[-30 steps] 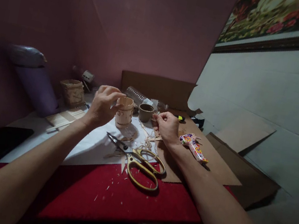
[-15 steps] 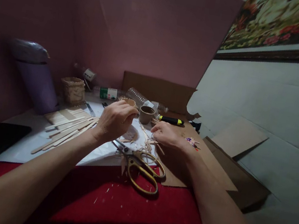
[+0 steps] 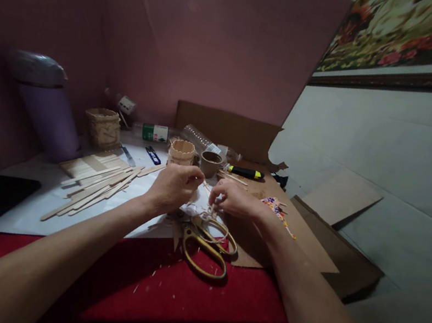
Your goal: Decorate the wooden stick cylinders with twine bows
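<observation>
**Both hands in close to the twine**

Left hand has left the wooden cup, upright just behind it on the counter; fingertips pinched narrow, any contents unclear. Twine lies tangled at the scissors' handles. Right hand has come in lower above it, fingers curled, grip hidden, can't tell. Attention apparently shifted from cup to twine.

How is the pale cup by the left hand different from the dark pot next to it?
The pale cup is light cream-tan, but the dark pot is grey-brown. The pale cup has a wavy rim; the dark pot's rim is smooth. The left hand hides the pale cup's lower part, while most of the dark pot shows. Both are round, stand upright and have open tops.
</observation>
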### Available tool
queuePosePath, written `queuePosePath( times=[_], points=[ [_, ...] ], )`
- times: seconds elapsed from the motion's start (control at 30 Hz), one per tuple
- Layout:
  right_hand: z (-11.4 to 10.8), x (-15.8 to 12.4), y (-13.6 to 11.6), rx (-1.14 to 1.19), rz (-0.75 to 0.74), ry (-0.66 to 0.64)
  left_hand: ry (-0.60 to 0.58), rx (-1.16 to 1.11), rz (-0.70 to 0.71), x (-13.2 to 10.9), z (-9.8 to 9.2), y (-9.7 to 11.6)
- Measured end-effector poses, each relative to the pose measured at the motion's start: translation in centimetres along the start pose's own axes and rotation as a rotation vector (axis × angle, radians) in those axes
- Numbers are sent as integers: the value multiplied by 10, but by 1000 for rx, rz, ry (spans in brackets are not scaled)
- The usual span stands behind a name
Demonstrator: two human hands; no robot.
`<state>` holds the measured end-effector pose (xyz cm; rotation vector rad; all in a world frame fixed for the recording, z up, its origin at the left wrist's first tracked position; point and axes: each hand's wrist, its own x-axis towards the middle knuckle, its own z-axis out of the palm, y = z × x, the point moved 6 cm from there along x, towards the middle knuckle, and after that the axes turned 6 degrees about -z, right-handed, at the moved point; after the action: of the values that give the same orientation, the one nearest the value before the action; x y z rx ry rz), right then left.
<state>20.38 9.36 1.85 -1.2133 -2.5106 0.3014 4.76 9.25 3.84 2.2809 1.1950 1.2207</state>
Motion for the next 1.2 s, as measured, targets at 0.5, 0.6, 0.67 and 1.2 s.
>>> queuePosePath(
  times=[0.5, 0.6, 0.67, 1.2],
  points=[
    [-29, 2, -16, 792, 24, 500, -195, -677, -412, -1, 1, 17],
    [-24, 3, -23, 819, 19, 433, -227, -704, -418, -3, 5, 20],
    [-21, 3, -25, 909, 32, 380, -244, -699, -429, -4, 7, 21],
    [-51, -12, 18, 1374, 144, 800, -220, -433, -406, 1, 14, -9]
  ],
)
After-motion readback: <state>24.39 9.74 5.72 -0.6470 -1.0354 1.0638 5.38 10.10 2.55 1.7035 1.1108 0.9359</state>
